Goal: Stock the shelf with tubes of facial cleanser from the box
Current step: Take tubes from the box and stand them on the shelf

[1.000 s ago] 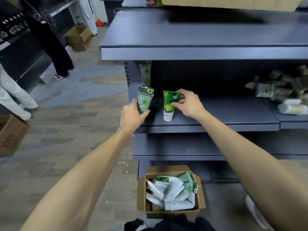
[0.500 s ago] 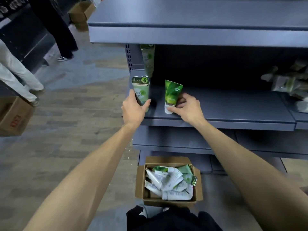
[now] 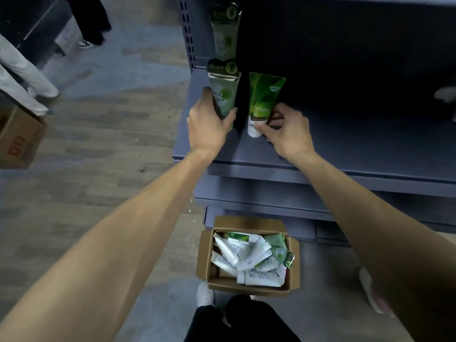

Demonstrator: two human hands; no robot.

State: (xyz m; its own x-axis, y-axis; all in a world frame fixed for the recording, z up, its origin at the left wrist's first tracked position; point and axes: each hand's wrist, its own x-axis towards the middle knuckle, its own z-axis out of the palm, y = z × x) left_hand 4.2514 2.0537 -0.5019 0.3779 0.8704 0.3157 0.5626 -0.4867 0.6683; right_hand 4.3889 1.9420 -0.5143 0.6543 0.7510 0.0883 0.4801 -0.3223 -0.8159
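Two cleanser tubes stand cap-down near the left end of the grey shelf (image 3: 345,154). My left hand (image 3: 209,127) grips the pale green tube (image 3: 223,95) round its lower half. My right hand (image 3: 286,134) pinches the white cap end of the bright green tube (image 3: 265,97), which stands upright on the shelf board. A third tube (image 3: 224,30) stands behind them against the shelf upright. On the floor below sits an open cardboard box (image 3: 294,267) with several white and green tubes lying loose inside.
Lower shelf boards (image 3: 271,196) jut out under the one I work on. Another brown box (image 3: 17,139) stands on the wooden floor at the left. A person's legs (image 3: 24,70) are at the far left. More products (image 3: 446,95) lie at the shelf's right edge.
My view has tilted down and closer to the shelf. Both tubes have come down onto the board; my right hand slid from the bright green tube's body to its cap.
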